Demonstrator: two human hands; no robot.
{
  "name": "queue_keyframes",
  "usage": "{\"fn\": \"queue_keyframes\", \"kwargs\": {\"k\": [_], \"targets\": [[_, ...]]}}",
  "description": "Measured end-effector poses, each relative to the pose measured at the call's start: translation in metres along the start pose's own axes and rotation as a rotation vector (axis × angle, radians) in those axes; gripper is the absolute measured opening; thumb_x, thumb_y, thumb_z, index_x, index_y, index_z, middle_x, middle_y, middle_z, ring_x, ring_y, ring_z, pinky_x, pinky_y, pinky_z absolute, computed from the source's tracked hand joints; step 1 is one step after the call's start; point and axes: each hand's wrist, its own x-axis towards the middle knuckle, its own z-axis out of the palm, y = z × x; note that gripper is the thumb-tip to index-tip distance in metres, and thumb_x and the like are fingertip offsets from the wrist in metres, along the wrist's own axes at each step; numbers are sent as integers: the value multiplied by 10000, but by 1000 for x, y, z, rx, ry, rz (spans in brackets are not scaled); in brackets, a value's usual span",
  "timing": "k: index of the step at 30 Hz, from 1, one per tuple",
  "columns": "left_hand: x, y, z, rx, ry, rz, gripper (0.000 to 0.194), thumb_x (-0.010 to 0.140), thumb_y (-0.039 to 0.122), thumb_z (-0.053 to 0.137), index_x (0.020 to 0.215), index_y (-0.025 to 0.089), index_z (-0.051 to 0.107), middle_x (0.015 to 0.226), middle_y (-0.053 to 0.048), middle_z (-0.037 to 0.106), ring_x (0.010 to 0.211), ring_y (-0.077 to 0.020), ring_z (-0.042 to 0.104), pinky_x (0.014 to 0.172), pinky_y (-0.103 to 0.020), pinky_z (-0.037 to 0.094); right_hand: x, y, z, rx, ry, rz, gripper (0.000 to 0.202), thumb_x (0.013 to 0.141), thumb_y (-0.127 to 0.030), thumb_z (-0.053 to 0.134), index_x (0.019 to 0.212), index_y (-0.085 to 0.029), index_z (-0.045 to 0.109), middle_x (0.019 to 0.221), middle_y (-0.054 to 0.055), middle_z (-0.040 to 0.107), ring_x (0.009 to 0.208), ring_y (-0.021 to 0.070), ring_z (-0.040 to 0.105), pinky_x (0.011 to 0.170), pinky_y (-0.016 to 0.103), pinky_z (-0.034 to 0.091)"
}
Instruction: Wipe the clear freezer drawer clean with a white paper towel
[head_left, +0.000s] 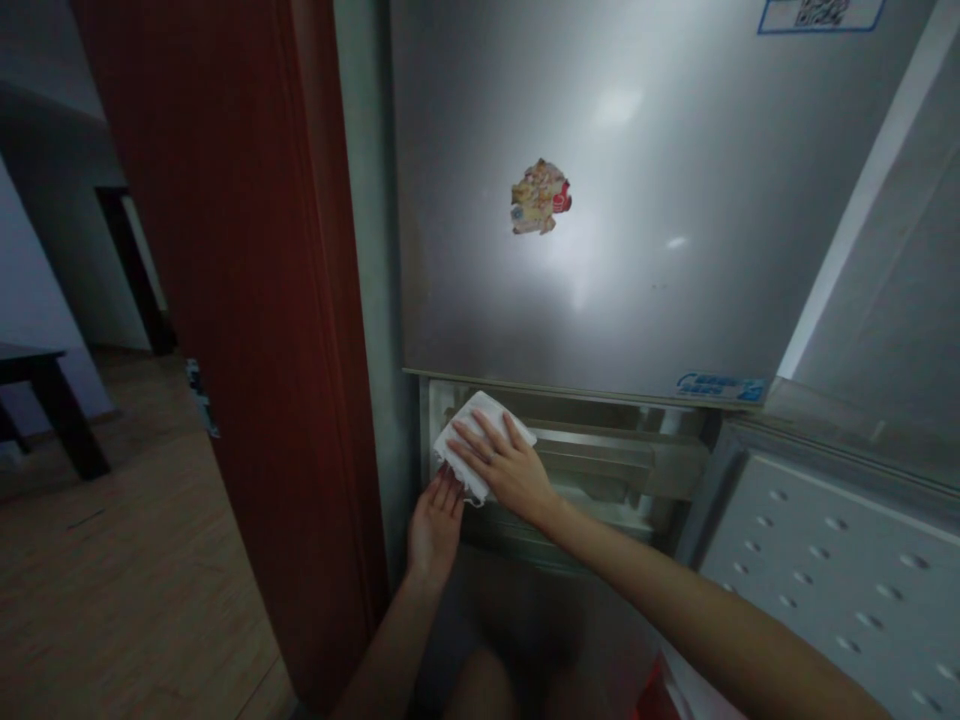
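Note:
A folded white cloth [480, 440] with frayed threads at its lower edge lies under my right hand [510, 465], at the left side of the open lower fridge compartment [600, 445]. The fingers of my right hand stretch over the cloth and hold it by pressing on it. Lower and to the left, my left hand [436, 525] is turned palm up, its fingers extended. Its fingertips touch the cloth's bottom edge and are partly hidden there. Inside the compartment, pale plastic drawer fronts or shelf edges show behind the cloth.
The closed silver upper fridge door [637, 250] carries a torn sticker [540, 198]. The lower door [840, 560], with a dimpled inner panel, stands open at right. A reddish-brown wooden door [255, 300] is close on the left. Something red [660, 690] is at the bottom.

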Motion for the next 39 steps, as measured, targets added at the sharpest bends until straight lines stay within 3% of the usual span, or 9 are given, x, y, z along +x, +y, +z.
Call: {"fn": "queue_keyframes", "kwargs": {"k": [5,9,13,17,22,25,29,32,39], "targets": [[4,6,-7,33,78,17,303,985,143,382,911,150,676,1239,-77,633,1036,-127,639,1125,-350,378,-14,-18,18,14,-4,-53,496,941,-228,468,1433,-192,417,1550,19,360,1422,268,315,1115,522,349],[6,11,-15,56,60,26,316,990,139,364,946,139,677,1221,-87,637,991,-123,652,1091,-340,421,-12,-17,15,26,-11,-92,470,933,-215,472,1398,-147,463,1531,43,393,1413,252,337,1116,479,362],[6,7,-19,66,15,8,316,984,132,367,963,140,682,1206,-83,648,957,-124,665,916,-278,539,3,-8,5,15,1,-41,500,933,-216,473,1424,-132,423,1539,75,375,1422,263,324,1120,488,356],[5,1,-21,74,39,-22,316,983,145,371,946,147,685,1176,-77,657,895,-113,671,766,-225,568,1,-13,14,39,8,-62,517,932,-214,473,1438,-139,401,1545,70,365,1426,265,318,1117,501,360],[4,6,-32,92,73,2,307,964,117,372,944,130,679,1163,-100,663,924,-122,677,838,-249,568,-22,-28,32,22,6,-159,432,923,-204,461,1333,-87,532,1498,59,444,1402,252,361,1129,449,359],[5,9,-38,101,73,12,309,945,108,380,984,123,686,1161,-111,670,958,-125,678,885,-255,558,-19,-27,26,14,0,-150,414,926,-213,459,1307,-84,557,1497,67,444,1404,258,359,1138,451,346],[6,5,-41,100,67,2,301,931,97,398,1007,126,688,1196,-112,664,983,-127,682,868,-252,570,1,-17,9,-1,-12,-94,450,944,-241,460,1378,-124,488,1535,68,382,1416,274,341,1129,483,355],[6,2,-42,108,71,1,307,934,97,395,999,131,693,1199,-119,665,987,-130,687,848,-246,579,4,-15,9,-1,-16,-79,472,951,-248,455,1410,-137,447,1550,63,353,1422,276,331,1119,496,370],[4,8,-45,117,67,-5,317,950,102,372,961,120,688,1263,-127,636,1098,-158,654,932,-278,552,-29,-23,30,22,-23,-159,444,957,-224,422,1385,-121,475,1523,39,407,1411,228,357,1126,417,376]]}}
